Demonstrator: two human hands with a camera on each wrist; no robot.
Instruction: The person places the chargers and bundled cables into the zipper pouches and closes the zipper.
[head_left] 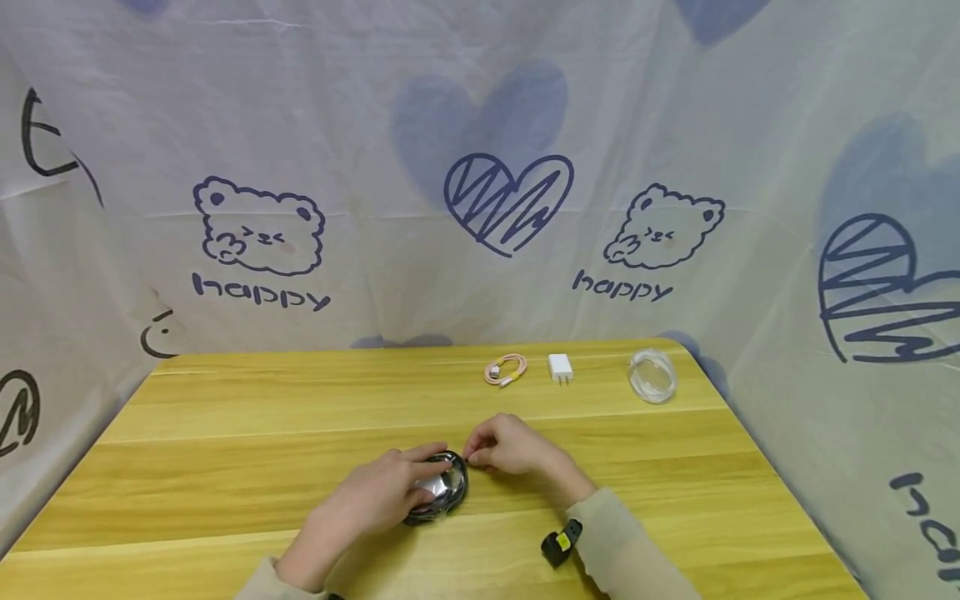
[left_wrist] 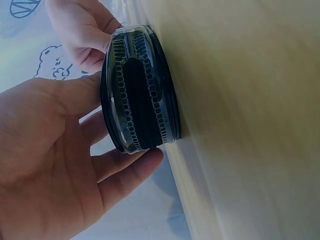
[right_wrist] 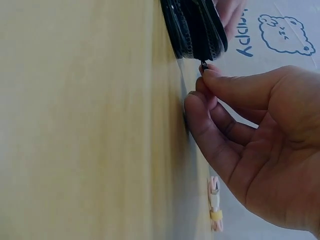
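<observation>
Forearms converge | left hand holds case | right hand pinches zipper pull

My left arm slants in from the near left, my right arm from the near right, the two converging. My left hand grips, its fingers spread apart. My right hand, just beside it, pinches between thumb and finger, the others loosely curved.
</observation>
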